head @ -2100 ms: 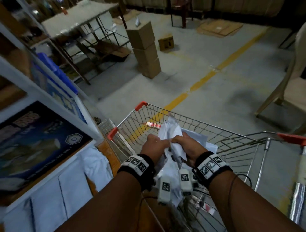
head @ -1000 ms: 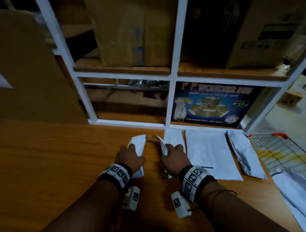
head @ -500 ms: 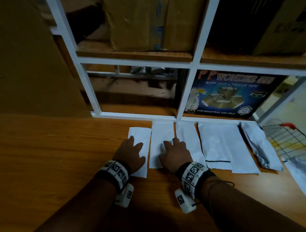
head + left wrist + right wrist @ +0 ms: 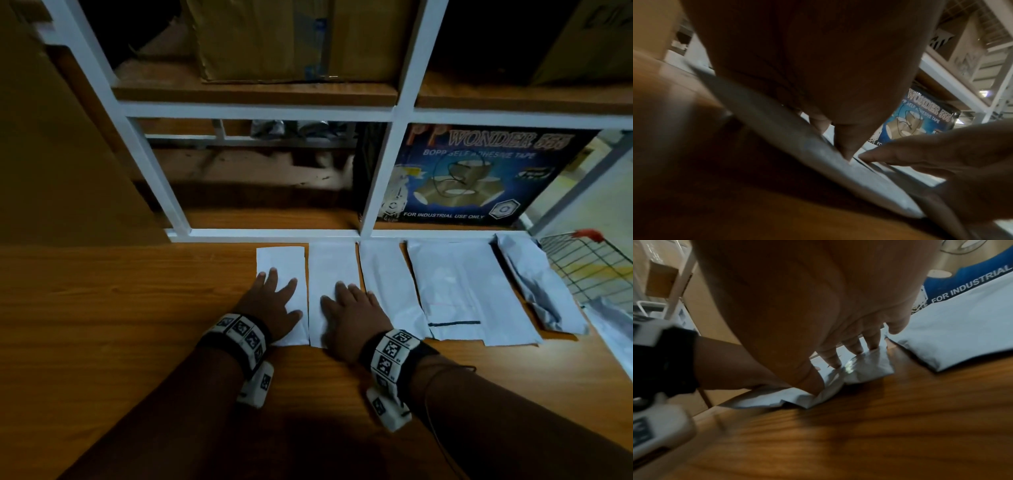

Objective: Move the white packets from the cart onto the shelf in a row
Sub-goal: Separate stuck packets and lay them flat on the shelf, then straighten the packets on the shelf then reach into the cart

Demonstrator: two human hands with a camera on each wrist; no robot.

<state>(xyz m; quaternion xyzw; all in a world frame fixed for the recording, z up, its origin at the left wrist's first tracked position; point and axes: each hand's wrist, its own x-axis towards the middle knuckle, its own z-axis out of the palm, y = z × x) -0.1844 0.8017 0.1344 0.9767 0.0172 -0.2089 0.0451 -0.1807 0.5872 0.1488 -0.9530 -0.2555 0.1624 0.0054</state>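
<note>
Several white packets lie side by side on the wooden shelf board (image 4: pixel 102 325), along the white frame rail. My left hand (image 4: pixel 270 301) lies flat, fingers spread, on the leftmost packet (image 4: pixel 279 260). Beside it my right hand (image 4: pixel 352 311) presses flat on the second packet (image 4: pixel 332 263). To their right lie a third narrow packet (image 4: pixel 387 281), a wide packet with a dark line (image 4: pixel 459 287) and a crumpled packet (image 4: pixel 537 284). In the right wrist view my fingers (image 4: pixel 851 345) press on the packet (image 4: pixel 867 369). The left wrist view shows a packet edge (image 4: pixel 818 155) under my palm.
The wire cart (image 4: pixel 592 267) with its red corner stands past the shelf's right end, with more white packets (image 4: pixel 613 329) in it. A blue tape box (image 4: pixel 479 178) and cardboard cartons (image 4: pixel 294 37) fill the compartments behind. A brown carton (image 4: pixel 61 154) stands at the left.
Both hands carried packets from the cart to the shelf, laid them down and flattened them. Since half a second ago the hands have stayed pressed flat on the two leftmost packets.
</note>
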